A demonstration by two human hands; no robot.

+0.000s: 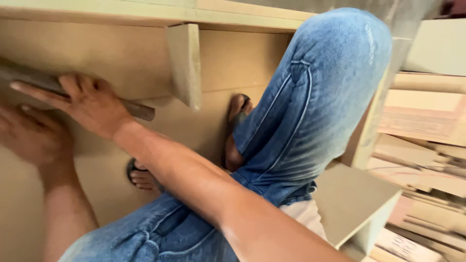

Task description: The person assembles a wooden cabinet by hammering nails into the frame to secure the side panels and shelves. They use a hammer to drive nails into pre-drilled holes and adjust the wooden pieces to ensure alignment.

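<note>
A: On the flat fibreboard panel point(204, 128), low at the person's feet — what is item one?

B: A dark, flat bar-shaped tool point(138, 110), lying lengthwise along the foot of an upright board point(121, 58). Its near end shows past the knuckles; the far end runs off the left edge of the view. Whether it is a file or a sanding block cannot be told.

A: The hands?

B: Right hand point(90, 104): fingers spread and folded over the bar, pressing it down against the panel, forefinger stretched out along it, likely to steer it straight. Left hand point(34, 136): blurred, lying just beside the right and nearer the body, fingers loosely extended on the panel. It appears to rest flat and grip nothing, but the blur leaves that unsure. The two hands sit close together, not clasped.

A: Item two?

B: A short upright divider point(185, 63), pale fibreboard, standing out edge-on from the upright board, just right of the bar's end.

A: Why the feet on the panel?

B: The person crouches over it in blue jeans point(315, 106); both sandalled feet, one point(238, 126) and the other point(143, 177), are planted on it, which would hold it steady by body weight.

A: Remainder?

B: A grey-topped board block point(354, 199) at the right knee, and stacked offcut boards point(427, 145) well apart at the right.
</note>
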